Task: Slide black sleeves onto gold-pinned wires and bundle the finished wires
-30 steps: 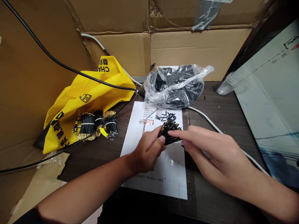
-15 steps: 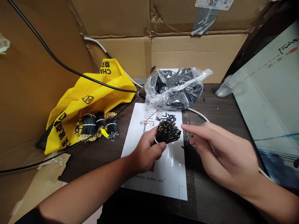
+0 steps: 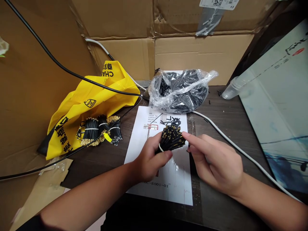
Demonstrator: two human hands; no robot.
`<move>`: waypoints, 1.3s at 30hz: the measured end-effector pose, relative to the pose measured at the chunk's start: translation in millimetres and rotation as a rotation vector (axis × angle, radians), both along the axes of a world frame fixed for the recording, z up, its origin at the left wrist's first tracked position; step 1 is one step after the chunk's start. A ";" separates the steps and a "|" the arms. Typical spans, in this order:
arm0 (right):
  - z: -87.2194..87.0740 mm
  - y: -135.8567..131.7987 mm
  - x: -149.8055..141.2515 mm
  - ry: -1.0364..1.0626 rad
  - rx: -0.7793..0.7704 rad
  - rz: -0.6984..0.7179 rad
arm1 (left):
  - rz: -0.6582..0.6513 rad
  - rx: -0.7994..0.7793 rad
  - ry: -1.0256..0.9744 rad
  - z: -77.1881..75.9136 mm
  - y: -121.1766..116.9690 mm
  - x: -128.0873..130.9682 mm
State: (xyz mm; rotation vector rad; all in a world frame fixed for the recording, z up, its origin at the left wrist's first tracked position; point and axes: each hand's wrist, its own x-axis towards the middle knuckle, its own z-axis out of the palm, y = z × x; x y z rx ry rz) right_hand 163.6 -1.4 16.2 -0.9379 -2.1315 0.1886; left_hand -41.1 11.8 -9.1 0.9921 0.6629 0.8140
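My left hand [image 3: 150, 157] is closed around a bundle of black wires [image 3: 171, 136] with gold-coloured metal ends, tied with a white band. The ends point up and away from me, over a printed sheet. My right hand [image 3: 214, 160] is at the bundle's right side, its index fingertip at the outer wire ends. The other fingers are curled in, with a small dark bit by the fingertips that is too small to name. Just behind the bundle, short black tubes [image 3: 174, 121] lie in a loose pile on the paper sheet [image 3: 178, 189].
A clear plastic bag [image 3: 180, 91] full of black tubes sits at the back. To the left, tied wire bundles [image 3: 91, 131] lie beside a yellow bag [image 3: 96, 93]. A black cable [image 3: 60, 65] hangs across the left. Cardboard [image 3: 204, 57] walls the back; a plastic cup [image 3: 229, 89] lies at right.
My right hand has moved left, bringing its index fingertip from a gap beside the bundle to its outer wire ends. My left hand keeps its hold, nearly still.
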 end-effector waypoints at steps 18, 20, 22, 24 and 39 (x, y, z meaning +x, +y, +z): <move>-1.8 2.9 2.9 0.017 -0.147 0.105 | 0.038 0.059 0.048 -10.3 -1.4 -0.5; -2.8 4.1 2.3 0.003 -0.170 0.113 | 0.041 0.059 0.041 -10.2 -0.8 0.2; -2.6 5.2 1.3 -0.030 -0.194 0.129 | 0.040 0.038 0.024 -9.8 -0.3 0.9; -1.7 5.7 -0.1 -0.033 -0.205 0.137 | 0.041 0.010 0.003 -8.6 0.1 1.5; -13.4 6.1 -4.7 -0.036 -0.144 0.099 | 0.034 -0.077 -0.107 -2.4 -3.0 6.9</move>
